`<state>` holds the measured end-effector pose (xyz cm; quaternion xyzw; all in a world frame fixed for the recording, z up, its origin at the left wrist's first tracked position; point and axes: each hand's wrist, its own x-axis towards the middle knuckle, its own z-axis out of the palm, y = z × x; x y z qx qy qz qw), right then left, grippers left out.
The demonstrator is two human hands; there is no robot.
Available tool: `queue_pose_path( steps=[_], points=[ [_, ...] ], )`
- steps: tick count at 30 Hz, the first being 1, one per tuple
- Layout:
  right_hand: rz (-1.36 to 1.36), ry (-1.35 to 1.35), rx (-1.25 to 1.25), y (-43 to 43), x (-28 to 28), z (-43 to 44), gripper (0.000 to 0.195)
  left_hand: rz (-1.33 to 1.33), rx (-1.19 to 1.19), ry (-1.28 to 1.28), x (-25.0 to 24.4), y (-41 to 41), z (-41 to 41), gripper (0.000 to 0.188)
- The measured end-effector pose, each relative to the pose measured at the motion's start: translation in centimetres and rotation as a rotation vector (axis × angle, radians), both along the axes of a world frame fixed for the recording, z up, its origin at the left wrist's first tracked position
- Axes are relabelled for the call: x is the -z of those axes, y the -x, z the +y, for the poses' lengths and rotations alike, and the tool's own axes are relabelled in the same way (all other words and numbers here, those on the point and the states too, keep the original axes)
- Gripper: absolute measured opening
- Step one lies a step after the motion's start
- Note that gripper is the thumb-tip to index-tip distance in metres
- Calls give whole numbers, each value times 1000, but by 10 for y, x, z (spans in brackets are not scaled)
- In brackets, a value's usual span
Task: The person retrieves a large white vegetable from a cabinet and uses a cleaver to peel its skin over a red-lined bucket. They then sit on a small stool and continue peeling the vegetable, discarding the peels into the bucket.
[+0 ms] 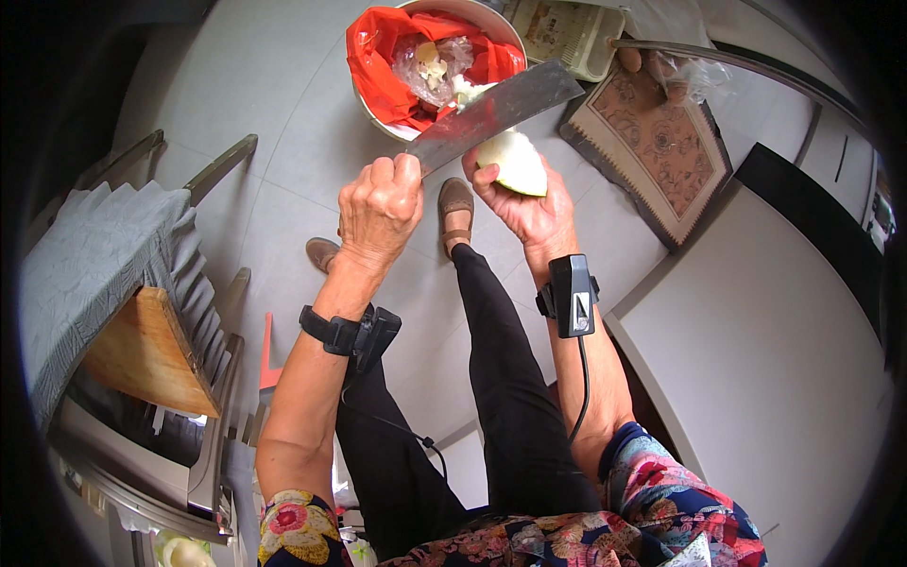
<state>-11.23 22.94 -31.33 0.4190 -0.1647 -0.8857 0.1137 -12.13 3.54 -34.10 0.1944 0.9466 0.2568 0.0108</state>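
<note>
My left hand [381, 205] is closed around the handle of a broad-bladed kitchen cleaver [499, 110], whose blade points up and to the right. The blade passes over the near rim of a round bin [368, 117] lined with a red plastic bag [372, 60]. Pale scraps [432, 67] and clear plastic lie in the bag. In my right hand [542, 205] is a piece of pale-fleshed melon or gourd [517, 163] with green rind along its lower edge. It is held just below the blade; whether the two touch I cannot tell.
A plastic tray [602, 42] stands beyond the bin at the right, near a patterned mat [655, 142]. On the left are a cloth-covered table [106, 227] and a wooden board [152, 354]. A white cabinet or appliance surface [758, 319] curves along the right. My feet are below the bin.
</note>
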Motion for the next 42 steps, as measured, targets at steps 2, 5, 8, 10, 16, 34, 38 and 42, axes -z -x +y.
queue_pose_path(
  steps=[2, 5, 8, 10, 16, 34, 38, 42],
  points=[
    [-74, -42, -28, -2, -1, -1, 32, -20, -2, 13, 6, -1, 1, 22],
    [-144, -79, -13, -7, 2, 4, 33, -51, -21, -96, 11, 1, 6, 18],
    [-162, -74, -9, -6, 3, 11, 33, -71, 16, -105, 18, 7, 13, 17],
    [-117, -123, -18, 1, 5, 12, 34, -68, -18, -97, 18, 13, 17, 17],
    [-101, -172, -19, 11, 16, 7, 40, -134, -56, -78, 20, 21, 21, 16],
    [76, -275, -125, 11, 5, -12, 46, -400, -272, -182, 51, 40, 8, 13],
    [130, -372, -174, -2, 0, -3, 62, -1157, -595, -745, 7, 48, 9, 15],
    [140, -326, -173, -11, -4, -6, 80, -1271, -605, -1034, -9, 49, 4, 14]
  ],
)
